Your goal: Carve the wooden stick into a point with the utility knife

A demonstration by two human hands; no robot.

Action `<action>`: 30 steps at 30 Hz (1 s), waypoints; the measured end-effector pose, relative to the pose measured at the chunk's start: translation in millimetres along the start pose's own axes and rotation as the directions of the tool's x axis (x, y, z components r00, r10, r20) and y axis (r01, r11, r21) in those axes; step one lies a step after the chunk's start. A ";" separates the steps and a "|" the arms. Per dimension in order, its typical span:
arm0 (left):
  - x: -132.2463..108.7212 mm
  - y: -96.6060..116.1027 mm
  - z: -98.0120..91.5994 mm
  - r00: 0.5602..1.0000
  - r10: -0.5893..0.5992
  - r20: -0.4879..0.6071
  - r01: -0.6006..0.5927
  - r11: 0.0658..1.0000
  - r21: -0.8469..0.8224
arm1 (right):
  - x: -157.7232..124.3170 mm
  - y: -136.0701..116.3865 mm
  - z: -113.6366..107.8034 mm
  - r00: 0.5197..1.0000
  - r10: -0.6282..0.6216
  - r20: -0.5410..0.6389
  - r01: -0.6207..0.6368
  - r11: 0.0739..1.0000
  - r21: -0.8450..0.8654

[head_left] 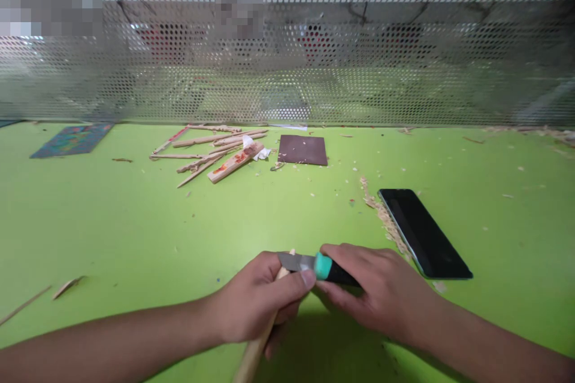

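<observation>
My left hand is closed round a pale wooden stick that runs down toward the bottom edge of the view. Its thumb presses on the back of a knife blade. My right hand grips the knife's black and teal handle. The blade lies across the stick's upper end, just above the green table. Both hands meet at the lower middle of the view.
A black phone lies to the right of my hands, with wood shavings along its left edge. Several carved sticks and a dark sandpaper sheet lie further back. A perforated metal screen closes the far side.
</observation>
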State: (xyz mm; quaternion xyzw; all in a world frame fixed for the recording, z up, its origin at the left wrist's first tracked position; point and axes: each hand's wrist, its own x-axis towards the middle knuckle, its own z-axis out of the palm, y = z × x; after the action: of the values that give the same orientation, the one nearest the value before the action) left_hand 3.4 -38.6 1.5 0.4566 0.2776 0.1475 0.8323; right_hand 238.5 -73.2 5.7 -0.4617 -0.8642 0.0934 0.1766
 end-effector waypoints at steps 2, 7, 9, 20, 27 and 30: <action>0.1 0.2 0.9 1.000 -0.003 -0.016 0.003 1.000 -0.008 | -1.2 -0.9 0.7 1.000 0.005 -0.011 -0.005 1.000 -0.009; -0.3 0.1 4.0 0.999 -0.003 -0.038 0.002 1.000 -0.016 | -2.5 -3.9 2.1 0.999 0.025 -0.033 -0.025 0.999 -0.020; -0.7 -0.2 5.3 0.998 0.007 -0.067 -0.008 1.000 -0.009 | -1.9 -4.2 1.9 0.998 0.050 -0.032 -0.050 0.999 -0.020; 0.8 -7.7 1.2 0.996 0.013 -0.088 -0.018 0.998 -0.052 | 5.2 -0.3 -2.2 0.981 0.182 0.066 -0.187 0.979 0.080; 2.2 -11.0 -3.5 1.000 0.003 -0.020 -0.005 0.997 -0.083 | 4.3 2.7 -4.2 0.978 0.192 0.075 -0.200 0.974 0.107; 2.2 -9.8 -4.5 0.999 0.018 0.028 -0.015 0.996 -0.089 | 3.8 4.3 -4.4 0.987 0.137 0.084 -0.147 0.981 0.126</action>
State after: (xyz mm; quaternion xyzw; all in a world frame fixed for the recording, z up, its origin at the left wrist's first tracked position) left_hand 2.3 -39.7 -9.4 0.4236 0.2549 0.1600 0.8544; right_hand 241.5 -67.6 9.2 -0.5059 -0.8270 0.1798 0.1668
